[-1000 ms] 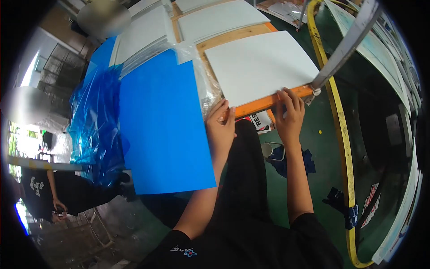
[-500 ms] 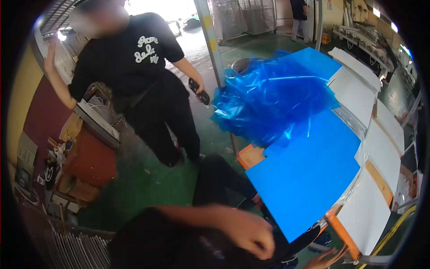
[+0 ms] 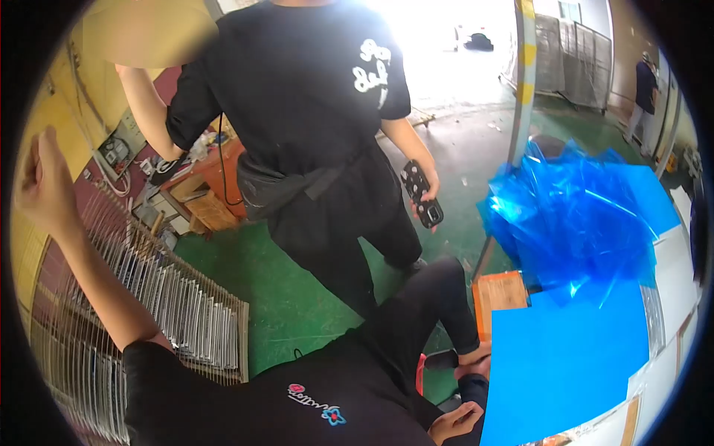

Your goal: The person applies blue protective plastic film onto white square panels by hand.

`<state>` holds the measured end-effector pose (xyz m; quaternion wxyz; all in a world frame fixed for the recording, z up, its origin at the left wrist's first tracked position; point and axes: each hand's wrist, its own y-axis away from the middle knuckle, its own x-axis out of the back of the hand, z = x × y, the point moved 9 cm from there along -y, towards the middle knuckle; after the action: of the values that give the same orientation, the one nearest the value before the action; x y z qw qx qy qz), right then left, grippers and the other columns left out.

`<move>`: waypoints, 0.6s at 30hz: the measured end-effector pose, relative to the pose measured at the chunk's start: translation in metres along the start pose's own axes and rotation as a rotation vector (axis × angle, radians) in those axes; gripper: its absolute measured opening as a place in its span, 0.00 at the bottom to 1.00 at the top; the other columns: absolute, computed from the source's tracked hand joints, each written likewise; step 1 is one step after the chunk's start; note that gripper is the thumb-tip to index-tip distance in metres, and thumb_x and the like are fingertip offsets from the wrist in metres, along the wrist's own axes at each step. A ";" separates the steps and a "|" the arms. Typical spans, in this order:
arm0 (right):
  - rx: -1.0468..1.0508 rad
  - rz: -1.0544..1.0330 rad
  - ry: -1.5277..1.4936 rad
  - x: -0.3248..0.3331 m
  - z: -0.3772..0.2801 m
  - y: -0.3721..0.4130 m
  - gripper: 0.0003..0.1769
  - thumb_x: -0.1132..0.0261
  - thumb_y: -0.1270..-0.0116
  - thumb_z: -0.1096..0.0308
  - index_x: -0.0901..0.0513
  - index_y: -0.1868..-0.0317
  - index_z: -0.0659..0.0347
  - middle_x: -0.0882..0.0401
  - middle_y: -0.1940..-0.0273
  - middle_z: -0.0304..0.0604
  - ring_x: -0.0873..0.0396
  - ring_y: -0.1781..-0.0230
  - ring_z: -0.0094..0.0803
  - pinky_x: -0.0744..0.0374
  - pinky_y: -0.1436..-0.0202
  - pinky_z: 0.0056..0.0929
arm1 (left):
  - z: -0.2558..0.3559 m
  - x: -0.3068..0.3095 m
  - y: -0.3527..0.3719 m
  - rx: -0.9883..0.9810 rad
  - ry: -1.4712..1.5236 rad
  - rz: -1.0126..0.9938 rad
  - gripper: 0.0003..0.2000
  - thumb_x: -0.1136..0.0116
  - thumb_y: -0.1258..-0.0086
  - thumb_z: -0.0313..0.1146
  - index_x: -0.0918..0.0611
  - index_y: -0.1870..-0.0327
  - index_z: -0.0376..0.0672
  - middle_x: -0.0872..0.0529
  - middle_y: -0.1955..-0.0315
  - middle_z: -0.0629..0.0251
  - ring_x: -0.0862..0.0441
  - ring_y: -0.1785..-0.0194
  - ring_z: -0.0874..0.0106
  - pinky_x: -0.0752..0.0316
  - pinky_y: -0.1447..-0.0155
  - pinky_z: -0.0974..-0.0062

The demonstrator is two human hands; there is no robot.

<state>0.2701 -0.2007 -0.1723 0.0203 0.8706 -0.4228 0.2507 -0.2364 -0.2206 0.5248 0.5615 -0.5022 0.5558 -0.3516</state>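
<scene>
My left hand point(image 3: 48, 189) is raised at the far left, its fingers curled into a loose fist with nothing visible in it. My right hand point(image 3: 457, 422) rests low by my lap, fingers loosely extended and nothing seen in them. Just right of it lies a flat blue sheet point(image 3: 569, 364), close to the fingertips. A crumpled heap of blue plastic film point(image 3: 573, 219) sits on the sheet's far end. My black shirt point(image 3: 290, 405) and bent leg point(image 3: 424, 312) fill the space between my hands.
A person in black point(image 3: 312, 97) stands close in front, holding a phone point(image 3: 422, 195). A rack of thin panels point(image 3: 186, 320) stands on the left. A metal post point(image 3: 523, 82) rises beside the film; an orange-edged box point(image 3: 502, 297) is below it. White boards point(image 3: 673, 297) lie at right.
My view has turned left. My left hand has swung from across my body up to the far left. My right hand has moved from the orange edge toward my lap.
</scene>
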 end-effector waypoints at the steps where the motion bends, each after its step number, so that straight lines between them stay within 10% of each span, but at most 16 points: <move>1: 0.032 0.065 -0.021 0.005 -0.009 -0.003 0.15 0.40 0.23 0.67 0.19 0.57 0.77 0.18 0.63 0.63 0.18 0.58 0.42 0.20 0.52 0.37 | 0.003 0.002 -0.002 0.063 0.008 -0.031 0.12 0.32 0.34 0.33 0.14 0.69 0.31 0.16 0.72 0.74 0.23 0.67 0.84 0.28 0.59 0.86; 5: 0.372 0.303 0.285 0.031 -0.073 -0.010 0.13 0.36 0.27 0.70 0.18 0.58 0.78 0.14 0.59 0.62 0.17 0.68 0.43 0.19 0.62 0.33 | 0.070 -0.005 0.020 0.185 0.211 0.009 0.10 0.36 0.34 0.30 0.19 0.74 0.34 0.28 0.78 0.79 0.37 0.71 0.87 0.40 0.67 0.86; 11: -0.054 0.448 -0.257 0.000 0.064 0.002 0.12 0.40 0.25 0.69 0.22 0.55 0.73 0.24 0.69 0.45 0.28 0.75 0.28 0.30 0.70 0.23 | 0.136 -0.044 0.052 0.111 0.462 -0.158 0.08 0.41 0.27 0.27 0.22 0.68 0.34 0.28 0.76 0.79 0.37 0.72 0.89 0.48 0.68 0.87; 16: -0.185 0.424 -0.315 0.001 0.084 0.004 0.12 0.40 0.25 0.69 0.22 0.55 0.73 0.24 0.70 0.44 0.28 0.75 0.27 0.30 0.70 0.23 | 0.243 -0.065 0.094 -0.002 0.698 -0.696 0.16 0.45 0.32 0.20 0.17 0.44 0.33 0.22 0.41 0.61 0.29 0.76 0.93 0.42 0.72 0.90; 18: -0.213 0.406 -0.328 -0.002 0.088 0.000 0.12 0.40 0.25 0.69 0.22 0.55 0.73 0.24 0.70 0.44 0.28 0.75 0.27 0.30 0.70 0.23 | 0.262 -0.073 0.107 0.038 0.772 -0.774 0.16 0.45 0.32 0.20 0.17 0.44 0.33 0.23 0.44 0.62 0.30 0.77 0.93 0.43 0.72 0.89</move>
<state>0.3066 -0.2212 -0.2502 -0.0077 0.7899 -0.6103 0.0596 -0.0073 -0.0792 0.4106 0.1554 -0.4942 0.4898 -0.7012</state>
